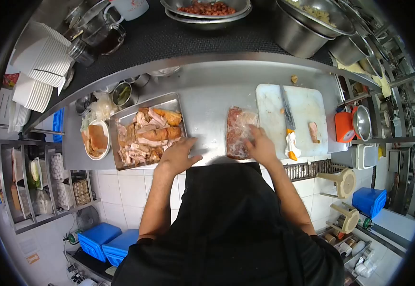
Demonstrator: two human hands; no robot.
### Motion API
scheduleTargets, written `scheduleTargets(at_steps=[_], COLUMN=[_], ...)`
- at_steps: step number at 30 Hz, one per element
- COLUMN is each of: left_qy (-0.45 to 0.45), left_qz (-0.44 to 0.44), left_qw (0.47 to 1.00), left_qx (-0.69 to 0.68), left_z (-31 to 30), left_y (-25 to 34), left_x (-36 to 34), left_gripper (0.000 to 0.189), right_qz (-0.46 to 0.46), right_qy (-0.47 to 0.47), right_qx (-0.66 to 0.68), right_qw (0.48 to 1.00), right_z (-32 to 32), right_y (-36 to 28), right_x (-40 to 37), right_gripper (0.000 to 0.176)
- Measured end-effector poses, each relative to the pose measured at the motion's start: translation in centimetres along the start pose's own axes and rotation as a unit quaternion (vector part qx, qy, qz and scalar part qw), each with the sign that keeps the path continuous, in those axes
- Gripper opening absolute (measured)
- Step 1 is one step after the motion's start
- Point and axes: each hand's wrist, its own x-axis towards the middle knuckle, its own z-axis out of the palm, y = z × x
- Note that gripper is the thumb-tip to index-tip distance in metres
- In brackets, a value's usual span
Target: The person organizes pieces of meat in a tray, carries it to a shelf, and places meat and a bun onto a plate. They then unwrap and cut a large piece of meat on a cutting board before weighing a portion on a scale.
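A slab of raw meat in clear plastic wrap (236,136) lies on the steel counter (206,102). My right hand (261,147) rests on its right side, fingers spread. By the near right corner of a metal tray (174,101) is my left hand (179,155), open with nothing in it. Cut pieces of cooked meat (157,133) fill that tray. Right of the wrapped meat is a white cutting board (306,112). A knife (287,112) with a cloth-wrapped orange handle lies across it, beside a small piece of meat (314,132).
An oval white dish (89,151) with sliced meat stands left of the tray. An orange scale (344,127) sits right of the board. Overhead, a shelf (202,45) carries steel bowls and stacked white containers (43,52). Stools (344,183) stand on the floor at right.
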Motion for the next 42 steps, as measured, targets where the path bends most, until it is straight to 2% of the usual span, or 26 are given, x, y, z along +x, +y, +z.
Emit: scheduleTargets(at_steps=[3,7,11,12,15,17,18,21,25,26,29,31,32,35,37,39,41,42], left_qy=[-0.002,-0.070,-0.039,-0.048,-0.063,-0.064,-0.047,-0.100,-0.118,-0.146,-0.153,0.080,0.196,0.210,0.169,0.143,0.132,0.151], left_qz=[-0.023,-0.037,-0.057,-0.063,-0.037,-0.008,-0.035,-0.028,-0.101,-0.114,0.002,-0.018,-0.026,0.129,0.164,0.188,0.201,0.195], left_qw=[0.999,0.970,0.933,0.931,0.923,0.912,0.917,0.843,0.841,0.841,0.877,0.950,0.957,0.936,0.950,0.957,0.960,0.963], left_qx=[-0.041,-0.231,-0.353,-0.356,-0.377,-0.404,-0.393,-0.528,-0.518,-0.508,-0.455,-0.302,-0.214,-0.252,-0.204,-0.169,-0.144,-0.110], left_z=[0.6,2.8,11.5,13.2,15.7,16.6,16.7,16.2,14.7,12.1,15.4,12.8,11.8,11.5,11.8,12.8,14.6,15.2], left_y=[0.2,1.6,0.5,0.6,1.7,2.0,2.2,2.3,3.2,4.4,1.8,5.0,6.3,8.2,10.9,14.3,17.8,19.4], left_x=[-0.5,0.3,4.5,6.1,10.1,12.5,13.3,14.6,14.4,13.4,16.2,14.1,13.4,15.9,17.4,19.4,22.1,23.8], left_gripper=[0.068,0.074,0.085,0.088,0.086,0.080,0.070,0.069,0.070,0.074,0.073,0.070,0.069,0.068,0.068,0.071,0.077,0.078], right_qz=[0.036,0.093,0.146,0.123,0.253,0.287,0.301,0.260,0.222,0.217,0.224,0.246,0.257,0.291,0.354,0.332,0.319,0.320], right_qy=[0.041,0.143,0.213,0.238,0.159,0.119,0.100,0.101,0.127,0.134,0.174,0.200,0.213,0.291,0.295,0.322,0.308,0.289], right_qx=[-0.004,-0.075,-0.152,-0.209,-0.222,-0.212,-0.206,-0.214,-0.213,-0.212,-0.219,-0.197,-0.184,-0.063,-0.022,-0.025,0.066,0.064], right_qw=[0.998,0.983,0.954,0.941,0.928,0.927,0.926,0.936,0.943,0.944,0.933,0.928,0.925,0.909,0.887,0.886,0.894,0.900], right_z=[-1.3,-3.3,-5.6,-4.8,-5.1,-5.0,-4.9,-4.0,-3.4,-3.4,-2.3,-3.0,-3.7,-7.4,-9.1,-9.9,-10.5,-10.8], right_y=[2.1,6.9,10.2,12.8,12.6,12.2,11.9,11.5,12.4,12.3,14.8,14.3,13.8,13.2,15.4,19.0,23.1,24.5], right_x=[-0.1,-0.8,-1.3,-1.2,-1.4,-1.6,-1.6,-2.3,-1.9,-1.8,-0.7,-0.9,-1.2,-5.5,-8.5,-12.1,-15.4,-16.6], right_gripper=[0.060,0.057,0.053,0.055,0.060,0.064,0.066,0.065,0.062,0.051,0.043,0.043,0.043,0.045,0.047,0.050,0.051,0.048])
